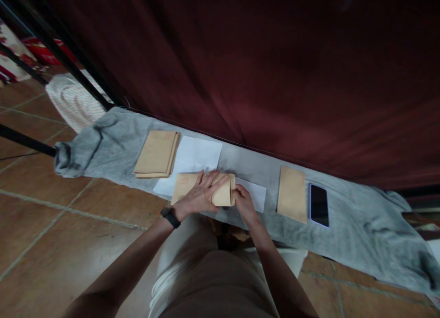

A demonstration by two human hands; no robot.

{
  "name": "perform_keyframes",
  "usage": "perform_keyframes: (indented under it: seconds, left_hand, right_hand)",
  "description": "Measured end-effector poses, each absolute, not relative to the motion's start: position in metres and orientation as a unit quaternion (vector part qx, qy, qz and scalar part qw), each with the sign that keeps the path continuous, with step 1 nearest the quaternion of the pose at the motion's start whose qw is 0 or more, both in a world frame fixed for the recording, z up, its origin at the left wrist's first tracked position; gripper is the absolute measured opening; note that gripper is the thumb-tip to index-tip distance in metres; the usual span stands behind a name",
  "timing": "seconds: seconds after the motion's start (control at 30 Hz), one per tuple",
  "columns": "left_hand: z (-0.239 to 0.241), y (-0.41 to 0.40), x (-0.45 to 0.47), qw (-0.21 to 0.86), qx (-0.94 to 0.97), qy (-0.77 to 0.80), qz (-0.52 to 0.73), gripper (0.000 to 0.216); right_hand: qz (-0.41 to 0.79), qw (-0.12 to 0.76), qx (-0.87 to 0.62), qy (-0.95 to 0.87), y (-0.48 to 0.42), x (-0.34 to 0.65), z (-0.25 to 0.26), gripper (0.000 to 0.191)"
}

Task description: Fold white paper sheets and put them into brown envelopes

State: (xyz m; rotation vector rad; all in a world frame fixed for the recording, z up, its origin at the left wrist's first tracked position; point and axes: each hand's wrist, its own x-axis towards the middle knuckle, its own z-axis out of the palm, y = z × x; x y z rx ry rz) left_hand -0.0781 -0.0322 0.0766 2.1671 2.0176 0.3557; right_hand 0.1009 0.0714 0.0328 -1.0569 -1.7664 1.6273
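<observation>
A tan paper envelope lies lengthwise in front of me on the grey cloth, its flap end to the right. Across its middle, my left hand rests flat with fingers spread, pressing it down. At the flap end, my right hand has its fingers curled round the envelope's edge; the fingertips are partly hidden. White paper shows beneath and beyond my right hand. Another white sheet lies behind and left of the envelope, partly under it.
A stack of tan envelopes lies on the left. To the right are a single tan envelope and a phone with a dark screen. Grey cloth covers the narrow surface. A dark red curtain hangs behind it.
</observation>
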Motion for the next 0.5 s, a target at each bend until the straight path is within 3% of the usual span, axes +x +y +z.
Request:
perform_keyframes:
  seconds: [0.17, 0.37, 0.43, 0.5]
  left_hand:
    - [0.083, -0.035, -0.080, 0.050, 0.733, 0.662, 0.146, 0.121]
    - [0.087, -0.030, -0.068, 0.024, 0.732, 0.671, 0.114, 0.108]
    - [0.088, -0.027, -0.063, 0.025, 0.727, 0.678, 0.108, 0.109]
    - [0.090, -0.025, -0.058, 0.024, 0.731, 0.675, 0.098, 0.105]
  right_hand:
    - [0.630, 0.246, -0.425, -0.602, 0.070, 0.100, 0.039, 0.028]
    - [0.428, 0.367, -0.414, -0.715, 0.068, 0.119, 0.061, 0.028]
    - [0.436, 0.340, -0.398, -0.732, 0.067, 0.126, 0.067, 0.028]
    - [0.493, 0.259, -0.371, -0.743, 0.068, 0.131, 0.068, 0.028]
